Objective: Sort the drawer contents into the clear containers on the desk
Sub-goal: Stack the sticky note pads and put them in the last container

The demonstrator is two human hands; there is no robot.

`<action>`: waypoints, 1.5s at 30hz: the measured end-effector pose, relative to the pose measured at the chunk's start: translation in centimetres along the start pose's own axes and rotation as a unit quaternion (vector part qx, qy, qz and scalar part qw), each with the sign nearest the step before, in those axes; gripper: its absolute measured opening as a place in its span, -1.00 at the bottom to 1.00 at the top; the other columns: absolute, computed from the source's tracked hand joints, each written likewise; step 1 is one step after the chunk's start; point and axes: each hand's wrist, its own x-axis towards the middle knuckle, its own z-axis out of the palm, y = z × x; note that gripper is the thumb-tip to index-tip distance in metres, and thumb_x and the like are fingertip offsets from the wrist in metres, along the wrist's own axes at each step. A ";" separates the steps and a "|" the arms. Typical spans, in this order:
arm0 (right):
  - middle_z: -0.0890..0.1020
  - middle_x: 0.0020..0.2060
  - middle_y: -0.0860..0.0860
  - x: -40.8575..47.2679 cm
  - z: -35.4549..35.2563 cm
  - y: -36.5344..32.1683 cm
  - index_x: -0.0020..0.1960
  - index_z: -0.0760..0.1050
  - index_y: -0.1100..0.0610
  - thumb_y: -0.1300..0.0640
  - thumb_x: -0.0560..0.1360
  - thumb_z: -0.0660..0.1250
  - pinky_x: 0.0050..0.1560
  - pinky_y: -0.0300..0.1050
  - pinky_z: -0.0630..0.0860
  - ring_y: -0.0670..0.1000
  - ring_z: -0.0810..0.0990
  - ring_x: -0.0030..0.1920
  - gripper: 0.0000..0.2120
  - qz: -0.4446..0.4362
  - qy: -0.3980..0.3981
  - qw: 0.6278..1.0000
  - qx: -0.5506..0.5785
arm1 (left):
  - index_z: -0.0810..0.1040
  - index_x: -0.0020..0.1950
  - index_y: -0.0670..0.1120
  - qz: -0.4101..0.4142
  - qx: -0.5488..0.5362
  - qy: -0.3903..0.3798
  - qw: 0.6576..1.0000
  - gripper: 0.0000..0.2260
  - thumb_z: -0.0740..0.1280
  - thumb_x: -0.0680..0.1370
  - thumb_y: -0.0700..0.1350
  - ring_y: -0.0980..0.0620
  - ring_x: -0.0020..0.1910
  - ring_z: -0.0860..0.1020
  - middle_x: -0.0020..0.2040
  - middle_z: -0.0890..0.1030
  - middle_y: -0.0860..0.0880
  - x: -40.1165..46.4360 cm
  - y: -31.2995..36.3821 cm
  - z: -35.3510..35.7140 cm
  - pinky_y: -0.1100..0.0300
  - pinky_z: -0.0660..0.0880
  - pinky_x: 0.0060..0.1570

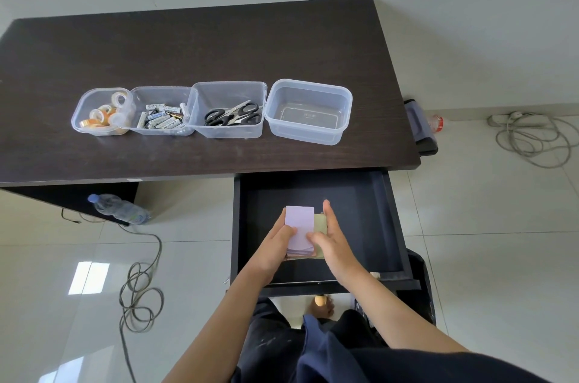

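Both hands were down inside the open drawer [357, 194], which stuck out from under the dark table [219, 47]. The left hand [275, 244] had its fingers [289, 230] curled around the left edge of a stack of lilac sticky notes [299, 222], thumb pressed on the top sheet, and the right hand [333, 240] closed on the same stack from the right, thumb on top and forefinger stretched out straight along its far side. A pale yellow-green pad [320, 221] showed just behind the lilac stack, touching it; whether the right hand's fingers also gripped it could not be told. On the table stood four clear containers in a row, each touching the next: the leftmost container [82, 106] held tape rolls [100, 114], the second container [163, 92] held batteries [161, 119], the third container [228, 89] held black-handled scissors [233, 114], and the rightmost container [308, 86] held nothing. On the tiled floor, a water bottle [120, 209] lay beneath the table's left end, near a coiled cable [141, 298].
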 end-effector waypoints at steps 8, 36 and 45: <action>0.09 0.52 -0.09 0.1 -0.3 -0.6 0.56 -0.13 0.03 0.35 0.56 0.17 0.03 -0.48 0.41 -0.20 0.26 0.34 -0.28 -0.009 -0.016 1.000 -0.004 | -0.31 0.52 0.09 -0.020 -0.028 -0.006 0.999 -0.44 0.00 0.66 -0.08 0.07 0.21 0.43 0.34 0.25 0.10 0.4 -0.3 0.7 0.16 0.38 0.26; 0.48 0.16 -0.03 9.2 0.7 -20.3 0.36 0.21 -0.02 0.10 0.45 0.41 0.05 0.06 0.57 -0.02 0.56 0.06 -0.42 -0.099 0.190 0.977 0.012 | 0.34 0.44 -0.03 0.210 0.118 0.101 0.965 -0.57 0.28 0.57 -0.07 0.21 0.30 0.37 0.32 0.43 0.13 6.8 14.8 -11.4 0.26 0.25 0.34; 0.62 0.01 0.04 17.6 1.1 -22.9 0.02 0.47 0.07 -0.01 0.36 0.47 0.06 0.04 0.54 0.03 0.61 -0.07 -0.68 0.072 0.221 0.970 -0.076 | 0.37 0.41 0.12 0.272 0.409 0.039 0.870 -0.47 0.40 0.45 -0.04 0.04 0.24 0.39 0.25 0.46 0.02 13.0 16.4 -16.9 0.22 0.28 0.30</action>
